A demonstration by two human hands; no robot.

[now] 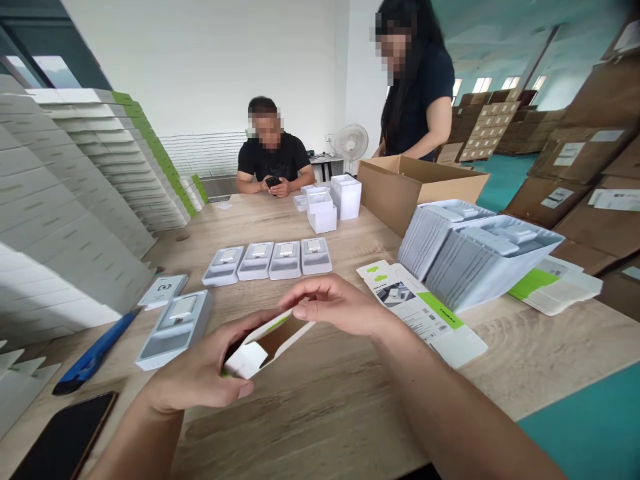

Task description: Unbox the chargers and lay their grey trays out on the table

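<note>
Between my two hands is a small white-and-green carton (287,337), its near end open and the brown inside showing. My left hand (200,370) is closed around its left side, the thumb below a white end flap. At the upper right edge, my right hand (335,300) grips the carton wall between thumb and fingers. Just beyond my left hand lies a white tray (173,333) with a small white device in its upper recess. Further off, several similar trays (270,259) stand in a row. A flattened printed carton (425,310) rests right of my right hand.
Stacked grey-white trays (465,250) and a brown cardboard box (395,190) stand at the right. Folded cartons (85,153) are piled high on the left, near a blue cutter (97,353), leaflets (164,291) and a phone (67,433). Two people are across the table.
</note>
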